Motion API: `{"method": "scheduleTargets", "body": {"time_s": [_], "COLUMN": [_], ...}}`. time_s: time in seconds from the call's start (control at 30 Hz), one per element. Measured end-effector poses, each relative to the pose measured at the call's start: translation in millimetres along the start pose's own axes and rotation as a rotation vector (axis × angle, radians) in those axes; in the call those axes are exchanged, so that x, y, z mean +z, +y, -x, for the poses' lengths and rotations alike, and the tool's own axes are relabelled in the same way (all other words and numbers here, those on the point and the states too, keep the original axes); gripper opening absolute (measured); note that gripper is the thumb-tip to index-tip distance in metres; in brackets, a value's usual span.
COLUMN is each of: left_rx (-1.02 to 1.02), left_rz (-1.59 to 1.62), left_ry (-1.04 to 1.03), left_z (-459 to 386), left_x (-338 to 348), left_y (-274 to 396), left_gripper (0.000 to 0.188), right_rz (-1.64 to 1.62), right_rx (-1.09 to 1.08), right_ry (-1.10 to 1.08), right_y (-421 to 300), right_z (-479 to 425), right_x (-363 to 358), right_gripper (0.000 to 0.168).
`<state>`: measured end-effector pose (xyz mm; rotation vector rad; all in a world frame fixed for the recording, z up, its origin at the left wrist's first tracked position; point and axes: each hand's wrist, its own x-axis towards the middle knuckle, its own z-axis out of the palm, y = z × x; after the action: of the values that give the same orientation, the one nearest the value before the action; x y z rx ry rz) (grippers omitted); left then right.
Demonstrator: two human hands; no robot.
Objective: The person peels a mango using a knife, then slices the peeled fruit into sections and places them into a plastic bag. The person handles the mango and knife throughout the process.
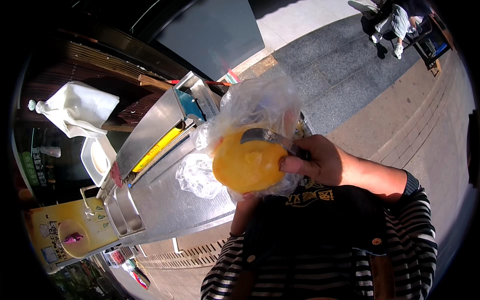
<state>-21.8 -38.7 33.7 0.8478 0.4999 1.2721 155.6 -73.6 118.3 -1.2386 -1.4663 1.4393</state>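
Note:
A smooth, round yellow piece [249,163], which looks like peeled fruit, is held up in front of my chest. Clear plastic bag film [262,99] bunches behind and beneath it. My left hand [245,198] supports the piece from below through the plastic, mostly hidden; only the wrist side shows plainly. In my right hand [324,159] is a short knife with a curved metal blade [262,135]. Its blade lies across the piece's upper face, with pale bits on the metal. My right thumb presses against the piece's right edge.
Another crumpled clear bag [200,176] rests on the steel counter [161,202] at left. Beyond are a small double steel basin [124,213], a yellow strip [157,150], white bags [80,108] and a white tub [95,159]. A seated person [393,22] is at far right.

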Motion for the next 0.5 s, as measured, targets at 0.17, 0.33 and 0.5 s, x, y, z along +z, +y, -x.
{"method": "scheduleTargets", "body": {"time_s": [0.17,0.33,0.5], "left_rx": [-0.009,-0.017,-0.025], "left_rz": [-0.025,-0.041,-0.059], "left_ry": [0.007,0.014,0.015], "left_z": [3.4,4.5,5.1], "left_x": [-1.7,-3.7,-4.9], "left_y": [1.8,0.5,-1.0], "left_gripper": [0.100,0.099,0.098], "right_rz": [-0.032,0.072,0.120], "right_rx": [0.066,0.081,0.026], "right_ry": [-0.021,-0.013,0.061], "right_y": [-1.1,-2.6,-3.1], "right_z": [2.4,3.4,4.0], "right_x": [-0.3,-1.2,1.2], "right_gripper": [0.051,0.050,0.061]}}
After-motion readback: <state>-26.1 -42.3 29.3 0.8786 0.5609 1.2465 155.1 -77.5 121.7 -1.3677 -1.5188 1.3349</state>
